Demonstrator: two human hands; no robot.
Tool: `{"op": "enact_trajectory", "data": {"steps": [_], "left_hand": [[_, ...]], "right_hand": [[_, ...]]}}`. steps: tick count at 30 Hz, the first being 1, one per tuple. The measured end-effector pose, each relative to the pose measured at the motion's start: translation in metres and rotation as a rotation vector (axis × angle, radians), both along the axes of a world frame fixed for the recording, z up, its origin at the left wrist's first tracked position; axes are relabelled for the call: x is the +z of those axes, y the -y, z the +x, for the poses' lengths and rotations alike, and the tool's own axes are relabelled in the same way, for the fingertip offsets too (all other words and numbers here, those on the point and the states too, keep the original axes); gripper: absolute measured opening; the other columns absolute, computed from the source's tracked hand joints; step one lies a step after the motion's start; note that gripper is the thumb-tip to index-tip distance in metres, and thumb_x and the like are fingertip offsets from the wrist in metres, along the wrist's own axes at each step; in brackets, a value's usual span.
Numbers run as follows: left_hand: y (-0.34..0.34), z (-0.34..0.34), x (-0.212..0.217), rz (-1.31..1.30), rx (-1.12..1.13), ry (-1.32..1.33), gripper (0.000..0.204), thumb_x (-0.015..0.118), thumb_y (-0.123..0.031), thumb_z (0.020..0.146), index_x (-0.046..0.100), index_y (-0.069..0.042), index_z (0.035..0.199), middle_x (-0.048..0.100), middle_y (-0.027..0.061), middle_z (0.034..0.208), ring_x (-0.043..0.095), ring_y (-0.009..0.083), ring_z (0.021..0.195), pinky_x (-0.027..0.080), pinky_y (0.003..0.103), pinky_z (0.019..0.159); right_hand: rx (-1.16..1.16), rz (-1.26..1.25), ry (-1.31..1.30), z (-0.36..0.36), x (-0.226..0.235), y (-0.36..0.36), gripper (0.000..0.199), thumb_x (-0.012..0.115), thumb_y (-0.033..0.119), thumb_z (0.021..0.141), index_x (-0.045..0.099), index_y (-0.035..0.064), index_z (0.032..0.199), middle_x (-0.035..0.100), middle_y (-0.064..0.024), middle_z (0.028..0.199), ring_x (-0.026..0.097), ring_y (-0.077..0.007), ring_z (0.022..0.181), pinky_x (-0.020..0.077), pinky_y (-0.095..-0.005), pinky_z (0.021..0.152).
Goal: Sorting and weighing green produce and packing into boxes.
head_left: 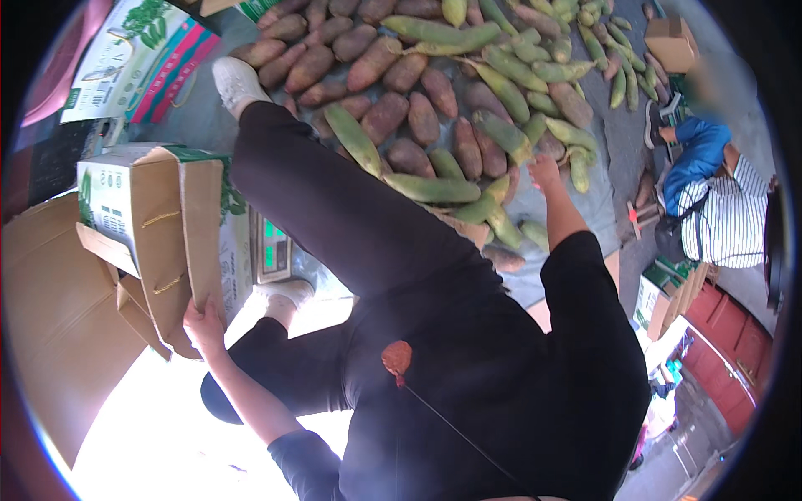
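Note:
My left hand (205,326) is closed on the lower edge of an open cardboard carton (154,225), white and green outside, brown inside, with yellow cord handles. The carton is tipped toward me. Over the produce pile, my right hand (545,172) has its fingers curled at the near end of a green radish (501,134). That radish lies among other long green radishes (430,189) and plump reddish-purple root vegetables (386,118). My fingertips are small and partly hidden there.
A scale with a lit green display (273,244) stands beside the carton, near my shoes. Another printed carton (138,63) is at the upper left. Brown cardboard (67,309) spreads at the left. At the right, a person in a striped top (727,221) sits near more cartons.

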State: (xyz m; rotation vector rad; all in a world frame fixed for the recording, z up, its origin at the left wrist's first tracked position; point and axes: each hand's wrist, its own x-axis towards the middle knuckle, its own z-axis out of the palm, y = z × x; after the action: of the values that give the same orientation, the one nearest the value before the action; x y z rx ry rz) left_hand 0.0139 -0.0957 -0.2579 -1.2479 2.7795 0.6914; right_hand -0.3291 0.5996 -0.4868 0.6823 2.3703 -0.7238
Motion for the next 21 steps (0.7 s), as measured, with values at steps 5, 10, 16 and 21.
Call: {"op": "enact_trajectory", "data": {"steps": [5,10,16,21], "left_hand": [[-0.004,0.007,0.018,0.012,0.021,-0.016,0.021,0.062,-0.010,0.083,0.064,0.002,0.100,0.068,0.0138,0.085,0.065,0.0216,0.077,0.049,0.034,0.072],[-0.007,0.002,0.019,0.066,0.086,0.033,0.025,0.063,-0.015,0.085,0.063,0.004,0.103,0.068,0.0133,0.086,0.063,0.0190,0.076,0.049,0.033,0.071],[-0.011,0.000,0.018,0.045,0.087,0.016,0.028,0.062,-0.015,0.086,0.062,0.003,0.107,0.068,0.0142,0.094,0.064,0.0216,0.083,0.049,0.034,0.075],[-0.001,0.018,0.016,0.064,0.116,-0.010,0.029,0.062,-0.013,0.085,0.063,0.003,0.109,0.068,0.0142,0.097,0.064,0.0215,0.086,0.049,0.033,0.078]], "right_hand": [[0.023,-0.044,0.075,-0.003,0.009,0.049,0.033,0.065,0.011,0.079,0.055,0.0126,0.111,0.061,-0.0037,0.083,0.059,-0.0174,0.073,0.0501,-0.0383,0.062],[-0.113,-0.024,0.036,0.002,0.003,0.044,0.046,0.068,0.011,0.079,0.052,0.0135,0.122,0.062,-0.0066,0.092,0.061,-0.0181,0.078,0.0510,-0.0371,0.064],[0.039,0.271,-0.184,0.017,-0.004,0.029,0.054,0.065,0.016,0.074,0.052,0.0037,0.125,0.063,-0.0197,0.105,0.064,-0.0285,0.087,0.0503,-0.0363,0.079],[-0.026,-0.009,-0.169,0.003,-0.035,0.020,0.058,0.063,0.005,0.074,0.047,0.0066,0.130,0.052,-0.0161,0.126,0.055,-0.0272,0.109,0.0476,-0.0375,0.087]]}}
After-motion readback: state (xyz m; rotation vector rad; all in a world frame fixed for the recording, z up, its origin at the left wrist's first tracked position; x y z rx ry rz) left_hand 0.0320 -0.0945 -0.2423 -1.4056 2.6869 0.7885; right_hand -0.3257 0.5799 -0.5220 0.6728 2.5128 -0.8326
